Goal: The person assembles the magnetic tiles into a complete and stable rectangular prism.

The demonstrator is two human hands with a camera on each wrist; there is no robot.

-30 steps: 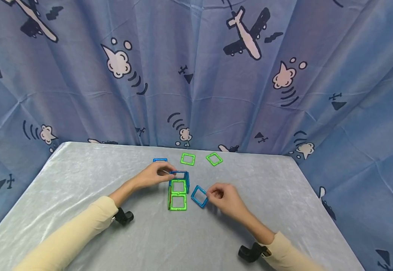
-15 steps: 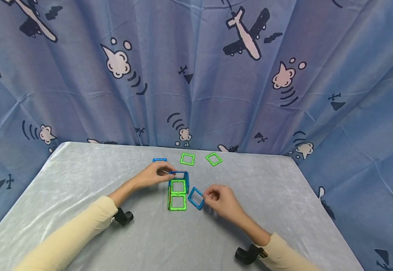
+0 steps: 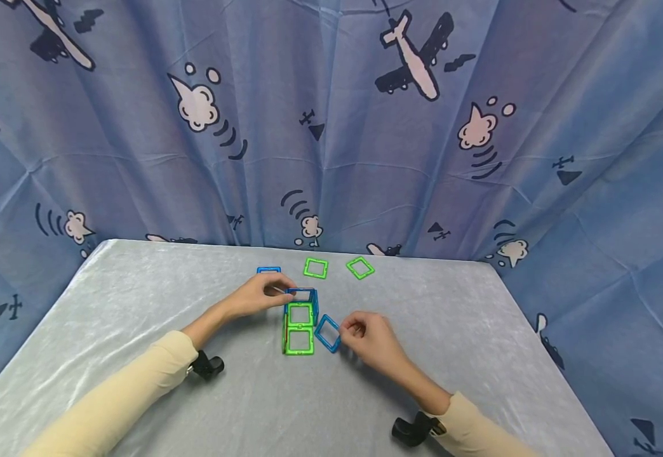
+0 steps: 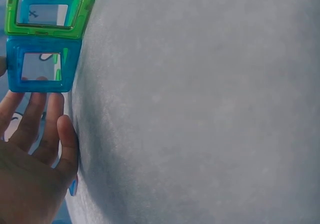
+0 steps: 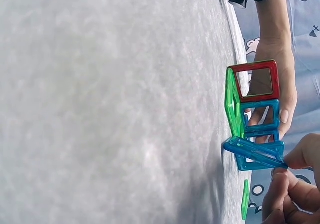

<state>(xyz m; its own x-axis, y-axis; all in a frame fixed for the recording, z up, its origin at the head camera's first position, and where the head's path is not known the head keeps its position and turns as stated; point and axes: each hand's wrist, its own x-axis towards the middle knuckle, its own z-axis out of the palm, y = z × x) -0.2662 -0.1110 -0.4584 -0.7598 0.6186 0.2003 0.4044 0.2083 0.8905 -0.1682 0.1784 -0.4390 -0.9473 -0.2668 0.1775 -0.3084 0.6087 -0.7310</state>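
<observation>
Shifted left since the earlier frame, one blue tile [image 5: 255,153], pinched by the right hand [image 3: 373,341], is just beside the tile structure [image 3: 300,327] on the counter [image 3: 457,317]; the left hand [image 3: 253,297] seemingly grips that structure's far-left edge.

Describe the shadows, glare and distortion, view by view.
Head: soft shadow beneath the right hand, sheen on the table; left wrist: table edge looks bowed, shadow beside the left hand; right wrist: edge looks bowed too, shadow near the tiles.

In the head view, we are recording even light, sheen on the table [image 3: 97,311] at eight o'clock, soft shadow near five.
</observation>
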